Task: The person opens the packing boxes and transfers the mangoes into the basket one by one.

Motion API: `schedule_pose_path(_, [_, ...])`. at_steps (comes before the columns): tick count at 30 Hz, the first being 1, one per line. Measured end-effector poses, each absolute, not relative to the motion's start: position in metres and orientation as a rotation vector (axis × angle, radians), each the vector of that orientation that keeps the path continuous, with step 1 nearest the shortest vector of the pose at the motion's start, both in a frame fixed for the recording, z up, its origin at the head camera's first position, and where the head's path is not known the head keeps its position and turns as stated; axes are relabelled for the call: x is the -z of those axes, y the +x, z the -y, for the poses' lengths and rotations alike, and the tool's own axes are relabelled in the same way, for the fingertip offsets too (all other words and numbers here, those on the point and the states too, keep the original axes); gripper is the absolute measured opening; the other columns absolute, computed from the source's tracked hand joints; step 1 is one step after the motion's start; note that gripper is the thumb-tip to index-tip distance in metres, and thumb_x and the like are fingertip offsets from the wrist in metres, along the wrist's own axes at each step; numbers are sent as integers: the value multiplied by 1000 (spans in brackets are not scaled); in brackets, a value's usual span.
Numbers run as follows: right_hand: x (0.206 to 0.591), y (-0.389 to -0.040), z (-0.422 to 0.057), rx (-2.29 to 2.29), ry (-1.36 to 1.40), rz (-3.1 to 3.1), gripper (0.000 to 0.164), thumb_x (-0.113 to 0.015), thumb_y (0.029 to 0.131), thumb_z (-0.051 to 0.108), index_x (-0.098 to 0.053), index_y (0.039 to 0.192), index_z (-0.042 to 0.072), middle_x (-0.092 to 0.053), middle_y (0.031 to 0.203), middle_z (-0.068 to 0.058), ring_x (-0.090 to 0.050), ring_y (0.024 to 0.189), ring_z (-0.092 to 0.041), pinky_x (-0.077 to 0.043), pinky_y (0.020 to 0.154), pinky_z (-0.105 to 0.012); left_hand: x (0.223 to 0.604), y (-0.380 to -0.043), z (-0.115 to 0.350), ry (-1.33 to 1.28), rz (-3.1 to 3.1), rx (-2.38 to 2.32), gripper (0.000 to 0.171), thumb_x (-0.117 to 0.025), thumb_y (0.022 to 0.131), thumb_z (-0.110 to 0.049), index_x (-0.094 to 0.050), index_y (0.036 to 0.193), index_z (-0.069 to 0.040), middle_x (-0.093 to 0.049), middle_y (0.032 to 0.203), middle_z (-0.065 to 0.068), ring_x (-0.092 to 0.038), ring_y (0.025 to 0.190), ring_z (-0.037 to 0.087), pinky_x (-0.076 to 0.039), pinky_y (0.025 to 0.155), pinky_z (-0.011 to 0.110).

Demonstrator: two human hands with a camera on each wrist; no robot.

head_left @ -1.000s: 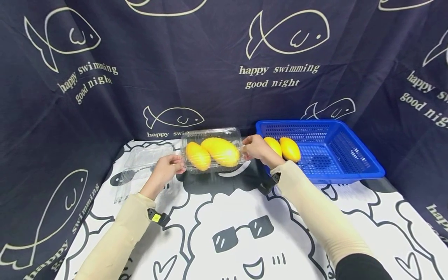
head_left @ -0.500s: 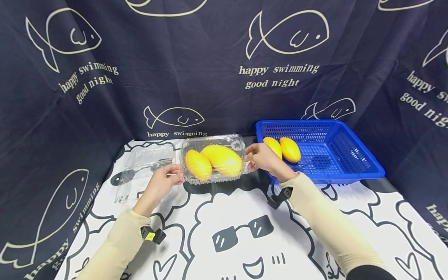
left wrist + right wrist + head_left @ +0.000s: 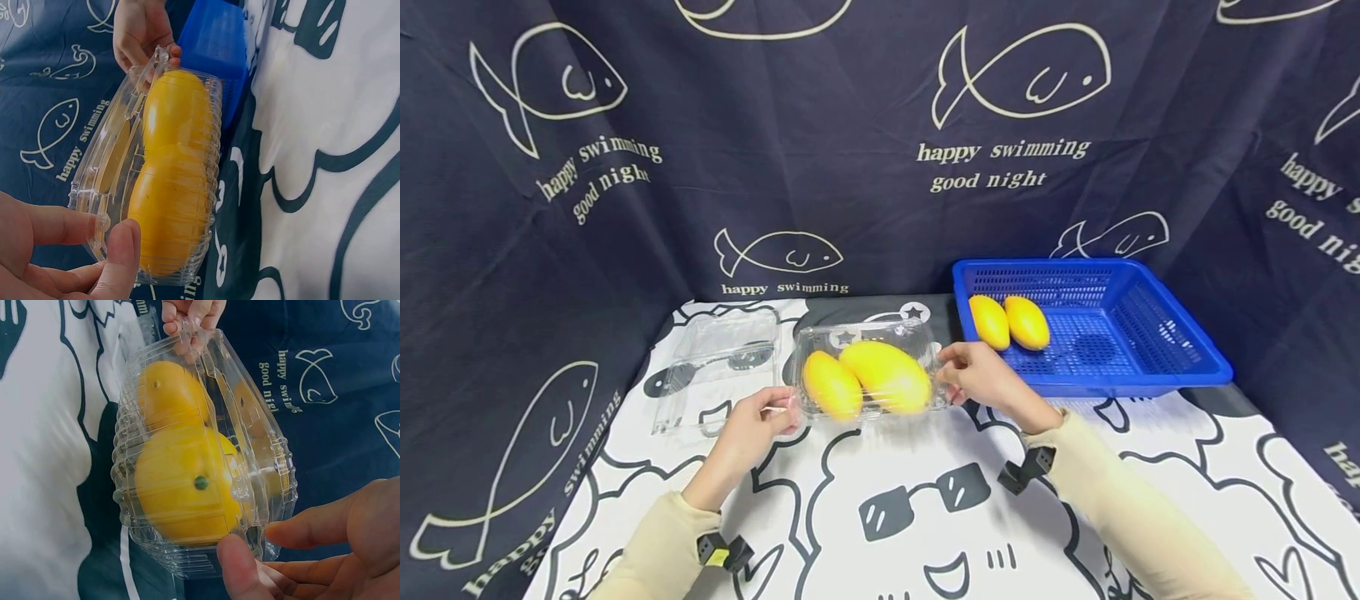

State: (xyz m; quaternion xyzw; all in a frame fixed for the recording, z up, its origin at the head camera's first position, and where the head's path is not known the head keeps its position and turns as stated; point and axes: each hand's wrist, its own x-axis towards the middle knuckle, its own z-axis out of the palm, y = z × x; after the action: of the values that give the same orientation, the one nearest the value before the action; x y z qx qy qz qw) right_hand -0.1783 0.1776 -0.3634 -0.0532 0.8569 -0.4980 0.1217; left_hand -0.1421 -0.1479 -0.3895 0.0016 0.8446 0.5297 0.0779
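You have one clear plastic container (image 3: 822, 337) at the centre of the head view, with two yellow mangoes (image 3: 886, 379) lying side by side inside it. Your left hand (image 3: 756, 429) pinches its left end between thumb and fingers; your right hand (image 3: 981, 379) pinches the other end near the rim. Its lid lies over the fruit, though you cannot tell whether it is latched. The likely trouble is those edge grips on thin plastic: if one slackens, the box could tip and its fruit roll to one end, and an unfastened lid could spring up. To the right of the frame stands one blue basket (image 3: 1120, 386), two more mangoes (image 3: 1027, 323) at its left end, making four in sight. At left, another clear container (image 3: 722, 375) sits on the patterned surface (image 3: 827, 533); you cannot count its layers surely.
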Motion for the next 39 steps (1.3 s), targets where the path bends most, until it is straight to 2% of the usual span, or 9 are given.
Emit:
schedule_pose_path(8, [372,-161,-177,1421,-172,-2558,36,-59,91,1,-52,123,-15,-65,80,-16,-60,59,-15,-58,58,-32,398,-128,145,-13,-2537,-1599,36,-61,91,-4,-57,126,4,-65,108,18,-70,80,19,-58,74,27])
schedule_pose_path(13, [382,-154,-178,1402,-158,-2571,32,-58,91,-1,-54,120,-15,-67,86,-19,-61,58,-14,-56,55,-30,405,-125,143,-32,-2523,-1594,34,-61,91,-5,-59,124,4,-65,106,16,-70,79,19,-55,73,26])
schedule_pose_path(16, [388,-154,-179,1410,-164,-2575,31,-57,89,-3,-55,117,-15,-67,84,-19,-61,57,-14,-55,54,-28,409,-125,142,-34,-2524,-1591,35,-61,91,-4,-58,124,5,-65,107,16,-70,78,19,-55,72,25])
schedule_pose_path(22, [396,-153,-179,1416,-159,-2573,30,-58,88,-3,-55,116,-15,-67,81,-15,-60,58,-14,-56,55,-28,417,-124,142,-47,-2519,-1577,36,-61,90,-3,-58,124,5,-65,105,16,-70,79,21,-57,73,31])
schedule_pose_path(39, [404,-149,-180,1420,-170,-2563,32,-59,87,-5,-55,116,-16,-65,77,-13,-60,57,-15,-56,55,-30,429,-124,141,-88,-2489,-1599,35,-61,89,-1,-58,124,5,-64,105,16,-68,74,15,-57,69,24])
